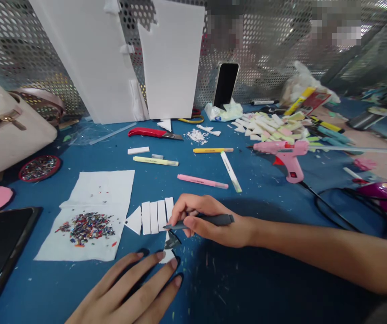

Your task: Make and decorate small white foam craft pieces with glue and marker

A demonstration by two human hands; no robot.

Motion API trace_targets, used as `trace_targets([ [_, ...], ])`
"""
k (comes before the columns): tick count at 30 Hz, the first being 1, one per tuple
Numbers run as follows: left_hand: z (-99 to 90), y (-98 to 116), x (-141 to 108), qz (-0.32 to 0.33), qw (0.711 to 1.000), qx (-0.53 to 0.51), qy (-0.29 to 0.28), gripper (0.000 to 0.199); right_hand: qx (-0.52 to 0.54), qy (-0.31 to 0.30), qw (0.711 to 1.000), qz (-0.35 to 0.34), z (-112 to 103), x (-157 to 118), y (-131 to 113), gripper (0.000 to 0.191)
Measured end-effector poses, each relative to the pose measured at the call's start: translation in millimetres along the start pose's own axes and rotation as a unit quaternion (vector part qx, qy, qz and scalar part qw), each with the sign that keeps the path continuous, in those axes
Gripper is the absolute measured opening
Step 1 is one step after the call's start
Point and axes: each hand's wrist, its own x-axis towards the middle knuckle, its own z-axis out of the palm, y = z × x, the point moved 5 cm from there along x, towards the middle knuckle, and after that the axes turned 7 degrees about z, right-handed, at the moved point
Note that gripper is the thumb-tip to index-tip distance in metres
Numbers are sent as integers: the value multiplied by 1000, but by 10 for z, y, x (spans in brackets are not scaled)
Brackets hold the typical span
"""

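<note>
My right hand [202,220] is closed around a grey marker [218,219], its tip pointing left by the white foam strips [153,217]. Beside the strips lies a white triangular piece [134,220]. My left hand [135,288] lies flat with fingers spread, fingertips pressing a small white foam piece [168,257] against the blue table. A dark grey patch [172,241] shows between that piece and the marker. To the left, a white paper sheet [112,184] bears a heap of coloured glittery bits [92,228].
Around the table lie a pink marker [202,181], a yellow marker [213,150], a red-handled knife [153,132], a pink glue gun [286,155] with a cable, and a heap of foam scraps [270,126]. Phones [4,256] and a bag [7,121] stand left; white boards [173,63] lean behind.
</note>
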Motion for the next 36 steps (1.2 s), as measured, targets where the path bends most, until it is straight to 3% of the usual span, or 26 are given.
trace_targets([
  [7, 15, 24, 60, 57, 996, 65, -36, 41, -35, -19, 999, -27, 35, -7, -13, 31],
  [14, 18, 31, -3, 55, 997, 46, -42, 49, -58, -15, 997, -40, 39, -12, -31, 24],
  [26, -32, 5, 0, 51, 997, 53, -16, 40, -57, 15, 998, -12, 31, -10, -31, 21],
  [36, -40, 25, -13, 92, 992, 59, -57, 49, -28, 38, 999, 15, 16, -14, 43, 15],
])
